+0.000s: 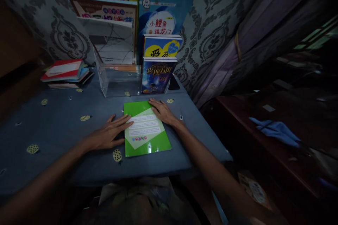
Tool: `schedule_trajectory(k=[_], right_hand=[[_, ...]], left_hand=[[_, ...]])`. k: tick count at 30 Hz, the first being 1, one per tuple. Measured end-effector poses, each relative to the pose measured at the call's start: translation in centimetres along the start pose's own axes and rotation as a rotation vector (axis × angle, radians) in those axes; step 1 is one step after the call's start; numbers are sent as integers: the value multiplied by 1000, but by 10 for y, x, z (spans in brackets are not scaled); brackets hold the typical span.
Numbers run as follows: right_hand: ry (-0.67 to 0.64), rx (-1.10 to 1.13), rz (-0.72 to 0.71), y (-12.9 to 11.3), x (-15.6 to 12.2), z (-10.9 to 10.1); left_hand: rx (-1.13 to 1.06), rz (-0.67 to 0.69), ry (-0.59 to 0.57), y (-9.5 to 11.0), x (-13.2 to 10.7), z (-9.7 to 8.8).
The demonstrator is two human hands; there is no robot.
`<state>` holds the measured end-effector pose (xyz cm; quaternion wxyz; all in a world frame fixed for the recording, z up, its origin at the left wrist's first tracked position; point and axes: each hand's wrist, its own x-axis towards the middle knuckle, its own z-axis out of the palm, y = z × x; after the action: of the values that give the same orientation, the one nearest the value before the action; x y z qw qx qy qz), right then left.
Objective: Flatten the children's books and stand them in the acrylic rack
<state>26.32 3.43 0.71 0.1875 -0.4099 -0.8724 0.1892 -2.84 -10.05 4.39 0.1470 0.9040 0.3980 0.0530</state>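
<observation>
A green book (148, 146) with a pale panel of small print lies flat on the blue tablecloth, its lettering upside down to me. My left hand (112, 132) rests at its left edge, fingertips on the cover and fingers stretched out. On the upper right edge lies my right hand (165, 112), fingers extended and flat. Neither hand grips anything. Just beyond the book stands a clear tiered rack (120, 88), with a dark blue book (157, 75) in its front right slot and a yellow and blue book (162, 46) behind it.
A stack of books with a red one (63, 69) on top sits at the back left. More picture books (165, 10) fill the rack's upper tiers against a patterned curtain (219, 17). Right of the table (58, 119) is a dark red surface (237, 112) bearing a blue cloth (274, 132).
</observation>
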Motion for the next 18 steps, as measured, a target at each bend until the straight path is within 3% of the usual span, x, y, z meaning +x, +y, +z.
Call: schedule_trajectory(k=[7, 13, 18], right_hand=[[15, 8, -15, 4, 1, 5], [6, -5, -15, 3, 1, 4], [7, -4, -19, 1, 0, 3]], left_hand=[[-24, 22, -36, 11, -16, -8], [-104, 62, -74, 32, -28, -14], [-153, 46, -40, 42, -31, -14]])
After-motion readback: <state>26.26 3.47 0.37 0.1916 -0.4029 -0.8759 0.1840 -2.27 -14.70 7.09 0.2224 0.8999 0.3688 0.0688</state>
